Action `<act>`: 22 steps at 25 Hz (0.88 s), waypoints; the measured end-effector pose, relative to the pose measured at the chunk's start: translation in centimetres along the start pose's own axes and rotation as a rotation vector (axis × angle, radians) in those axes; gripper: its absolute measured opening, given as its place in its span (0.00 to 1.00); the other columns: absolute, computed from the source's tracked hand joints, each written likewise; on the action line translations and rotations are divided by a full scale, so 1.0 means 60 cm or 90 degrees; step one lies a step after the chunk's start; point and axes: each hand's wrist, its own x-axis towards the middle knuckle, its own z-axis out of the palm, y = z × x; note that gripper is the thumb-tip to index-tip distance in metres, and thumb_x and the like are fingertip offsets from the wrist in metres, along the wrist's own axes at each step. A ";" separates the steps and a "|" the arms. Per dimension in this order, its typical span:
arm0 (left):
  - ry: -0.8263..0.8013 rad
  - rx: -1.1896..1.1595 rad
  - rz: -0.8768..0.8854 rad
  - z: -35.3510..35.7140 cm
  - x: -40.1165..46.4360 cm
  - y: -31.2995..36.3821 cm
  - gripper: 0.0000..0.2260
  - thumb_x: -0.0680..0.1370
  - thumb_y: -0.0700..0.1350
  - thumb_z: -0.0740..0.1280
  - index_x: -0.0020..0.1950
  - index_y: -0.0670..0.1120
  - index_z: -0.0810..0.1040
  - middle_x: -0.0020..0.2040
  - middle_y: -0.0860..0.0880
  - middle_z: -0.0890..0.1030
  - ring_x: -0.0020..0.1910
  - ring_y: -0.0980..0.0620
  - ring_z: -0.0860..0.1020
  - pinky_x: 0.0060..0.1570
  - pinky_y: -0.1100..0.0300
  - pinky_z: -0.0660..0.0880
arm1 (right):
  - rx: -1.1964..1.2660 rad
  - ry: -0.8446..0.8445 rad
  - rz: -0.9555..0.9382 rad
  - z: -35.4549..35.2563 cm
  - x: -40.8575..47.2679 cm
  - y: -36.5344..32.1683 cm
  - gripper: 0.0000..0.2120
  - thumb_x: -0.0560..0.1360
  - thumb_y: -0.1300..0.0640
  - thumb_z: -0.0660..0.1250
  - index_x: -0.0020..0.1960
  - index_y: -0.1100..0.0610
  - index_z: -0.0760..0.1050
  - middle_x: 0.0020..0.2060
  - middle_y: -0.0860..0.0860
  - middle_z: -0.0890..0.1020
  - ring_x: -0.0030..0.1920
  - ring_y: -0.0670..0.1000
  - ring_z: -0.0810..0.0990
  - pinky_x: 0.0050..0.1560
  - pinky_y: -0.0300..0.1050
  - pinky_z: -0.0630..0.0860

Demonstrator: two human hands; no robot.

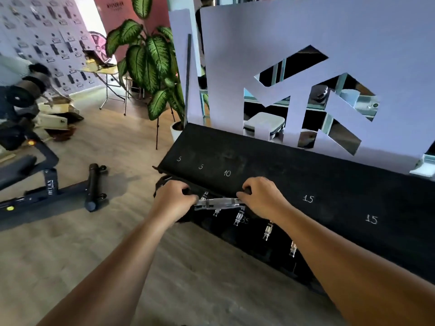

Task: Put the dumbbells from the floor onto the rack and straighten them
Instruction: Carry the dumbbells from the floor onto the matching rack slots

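Chrome shows between my hands: the handle of a dumbbell (217,203) lying crosswise at the front lip of the rack (329,184), with its two black heads under my palms. My left hand (175,200) curls over the left head, fingers wrapped down its far side; my right hand (261,196) does the same on the right head, knuckles up and fingertips tucked under the edge of the top shelf. So both hands are closed on the dumbbell, one per end.

I judge it to be heavy and wholly rigid, nothing that gives or dents, and the dark heads look matt and probably rubbery, so they should not slide in my palms. The bright bar would be the surer hold for a one-handed lift (it seems ringed or knurled, though blur hides the detail). Holding the ends suits turning it square, but my fingers could get pinched against the shelf.

On the lower tier more dumbbells (268,230) sit in a row running away to my right, only their shiny handles plain against the black. White numbers (227,173) are chalked on the sloping top shelf, which looks bare where I can see it. Beyond lie wood floor (117,243), a bench (35,180) to my left and a plant (150,64).
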 end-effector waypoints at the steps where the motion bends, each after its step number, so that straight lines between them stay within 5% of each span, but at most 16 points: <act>1: 0.003 -0.003 -0.008 0.002 0.022 0.007 0.07 0.73 0.45 0.73 0.35 0.45 0.81 0.30 0.50 0.79 0.33 0.52 0.79 0.24 0.63 0.68 | -0.004 -0.008 -0.010 -0.005 0.031 0.002 0.11 0.79 0.49 0.69 0.44 0.55 0.75 0.47 0.52 0.76 0.44 0.52 0.76 0.40 0.43 0.68; 12: 0.037 -0.037 -0.103 -0.002 0.305 -0.026 0.06 0.72 0.46 0.74 0.40 0.44 0.83 0.36 0.44 0.84 0.36 0.46 0.84 0.41 0.46 0.83 | -0.025 -0.083 -0.070 0.034 0.375 -0.041 0.10 0.78 0.49 0.70 0.48 0.57 0.79 0.43 0.53 0.80 0.41 0.51 0.80 0.45 0.48 0.80; 16: 0.022 -0.043 -0.122 0.002 0.457 -0.082 0.05 0.74 0.45 0.73 0.41 0.43 0.82 0.36 0.45 0.84 0.34 0.48 0.83 0.43 0.48 0.84 | -0.046 -0.106 -0.071 0.087 0.522 -0.074 0.09 0.78 0.50 0.70 0.50 0.56 0.79 0.44 0.51 0.80 0.41 0.47 0.80 0.42 0.41 0.78; 19: 0.007 -0.045 -0.149 0.001 0.547 -0.115 0.02 0.77 0.44 0.72 0.45 0.50 0.80 0.33 0.53 0.77 0.29 0.58 0.75 0.35 0.58 0.78 | -0.048 -0.111 -0.054 0.124 0.610 -0.095 0.08 0.78 0.50 0.70 0.52 0.55 0.79 0.46 0.51 0.79 0.41 0.46 0.80 0.42 0.41 0.78; 22: 0.000 -0.038 -0.167 0.010 0.647 -0.153 0.05 0.77 0.45 0.72 0.51 0.46 0.83 0.35 0.52 0.78 0.34 0.52 0.80 0.39 0.54 0.82 | -0.060 -0.115 -0.050 0.158 0.694 -0.111 0.09 0.79 0.50 0.69 0.52 0.55 0.78 0.46 0.51 0.77 0.40 0.47 0.79 0.41 0.40 0.78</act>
